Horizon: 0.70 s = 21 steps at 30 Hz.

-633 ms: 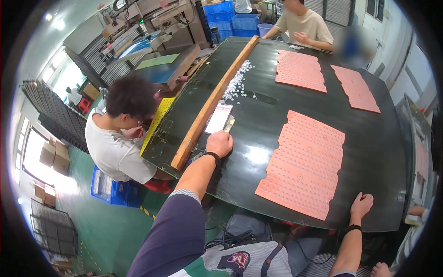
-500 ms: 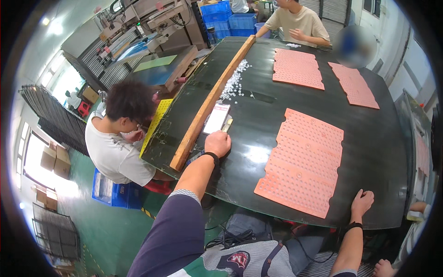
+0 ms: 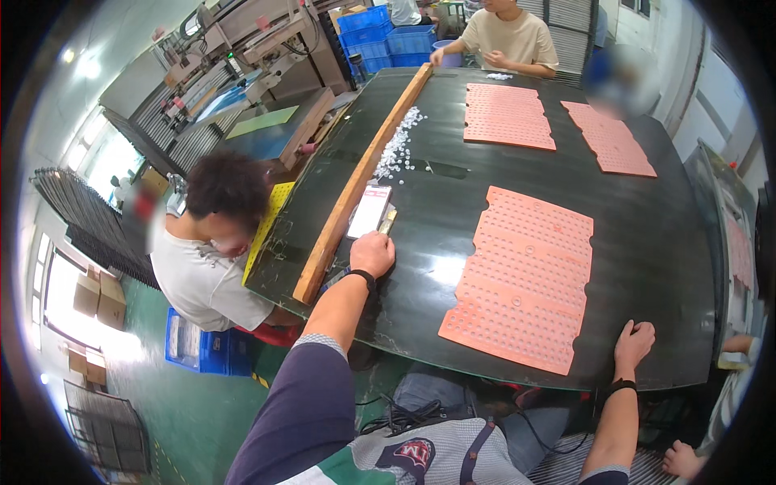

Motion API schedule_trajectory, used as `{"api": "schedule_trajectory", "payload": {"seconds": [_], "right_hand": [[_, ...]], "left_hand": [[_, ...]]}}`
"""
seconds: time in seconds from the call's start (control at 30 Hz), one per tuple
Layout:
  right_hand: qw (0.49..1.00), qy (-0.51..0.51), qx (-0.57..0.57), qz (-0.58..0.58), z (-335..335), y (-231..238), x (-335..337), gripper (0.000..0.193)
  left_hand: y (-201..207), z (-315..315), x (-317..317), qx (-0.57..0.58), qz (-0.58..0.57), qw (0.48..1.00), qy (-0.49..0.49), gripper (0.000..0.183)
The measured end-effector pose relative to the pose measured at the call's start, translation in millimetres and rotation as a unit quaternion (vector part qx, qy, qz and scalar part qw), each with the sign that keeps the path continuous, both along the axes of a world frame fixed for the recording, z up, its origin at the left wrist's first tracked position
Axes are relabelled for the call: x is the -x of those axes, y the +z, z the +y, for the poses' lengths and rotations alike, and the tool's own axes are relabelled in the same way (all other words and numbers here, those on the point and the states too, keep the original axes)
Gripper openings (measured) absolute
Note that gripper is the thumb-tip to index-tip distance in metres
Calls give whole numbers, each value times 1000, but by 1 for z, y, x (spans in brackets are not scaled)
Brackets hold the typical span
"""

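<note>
My left hand (image 3: 373, 254) rests on the dark table with its fingers curled closed, just below a phone (image 3: 370, 212) with a bright white screen. A small yellowish piece (image 3: 388, 221) lies at the fingertips; whether they grip it is hidden. My right hand (image 3: 634, 343) sits near the table's front right edge, its fingers curled in; what they hold, if anything, does not show. Between the hands lies a pink perforated sheet (image 3: 517, 283) with notched sides and rows of small round holes. Beyond the phone, small whitish pieces (image 3: 396, 149) are scattered in a heap.
A long wooden bar (image 3: 364, 182) runs along the left side of the dark table (image 3: 428, 323). Two more pink sheets (image 3: 509, 117) (image 3: 610, 139) lie farther back. One person (image 3: 206, 259) sits at the left; another (image 3: 509, 40) is at the far edge. Blue crates (image 3: 368, 36) stand behind.
The whole view has shifted slightly. Both my hands keep nearly the same place and pose on the table. The far person's hand now shows at the wooden bar's end.
</note>
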State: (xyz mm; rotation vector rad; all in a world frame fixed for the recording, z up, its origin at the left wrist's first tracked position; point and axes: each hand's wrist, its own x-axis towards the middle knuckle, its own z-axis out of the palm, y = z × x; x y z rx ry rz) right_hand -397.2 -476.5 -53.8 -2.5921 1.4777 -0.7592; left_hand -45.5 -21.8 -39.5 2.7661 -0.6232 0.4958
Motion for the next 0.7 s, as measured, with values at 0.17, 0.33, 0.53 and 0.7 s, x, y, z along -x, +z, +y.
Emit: {"api": "schedule_trajectory", "payload": {"seconds": [0.17,0.33,0.53,0.7], "right_hand": [[1000,0,-1,8,-2,-1,1,21],[1000,-8,-21,16,0,2,-2,21],[1000,-2,23,-1,-2,-5,-1,23],[1000,-9,-12,10,0,1,-2,21]], "left_hand": [[-4,0,-2,-3,-14,1000,0,22],[-3,0,-3,-10,-14,1000,2,22],[-6,1,-4,-1,-18,1000,-5,22],[-5,1,-3,-3,-22,1000,-6,22]]}}
